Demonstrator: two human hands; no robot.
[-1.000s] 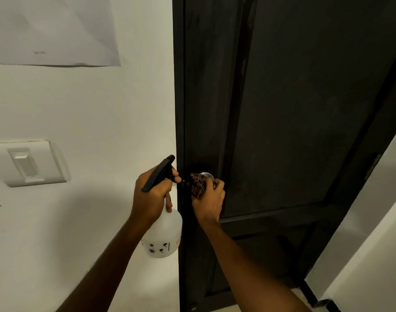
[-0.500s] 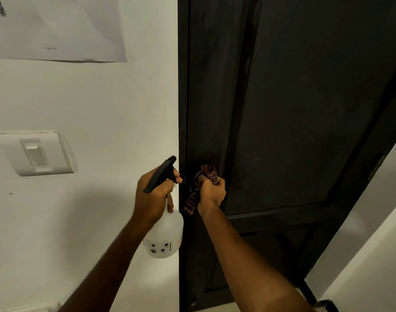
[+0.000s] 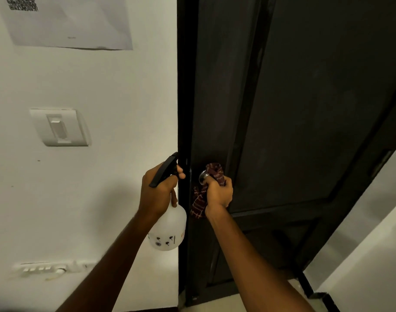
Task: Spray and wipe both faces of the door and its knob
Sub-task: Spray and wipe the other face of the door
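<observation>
- White wall far left, what's on it?
- Paper sheet up top with a QR-type code in its corner. Below it, a white switch plate. Low down, a white socket strip, blurred
- Left hand?
- Left hand curled round the neck of a spray bottle. Black trigger head sticks out above the fist, translucent white body hangs below it. Fingertips wrap the trigger side, can't tell if it's squeezed. Nozzle end points at the door's left edge
- Door?
- Dark panelled door fills the middle and right of view. Its left edge runs just right of the white wall, right behind the bottle
- Knob?
- Metal knob near that left edge, level with both hands. Only a shiny sliver shows
- Right hand?
- Right hand closed over the knob with a dark red patterned cloth in its grip. Cloth bunches above the knuckles, and a tail hangs down left of the wrist against the door face
- Further right?
- Pale side wall at the right edge, pale floor at the door's foot
</observation>
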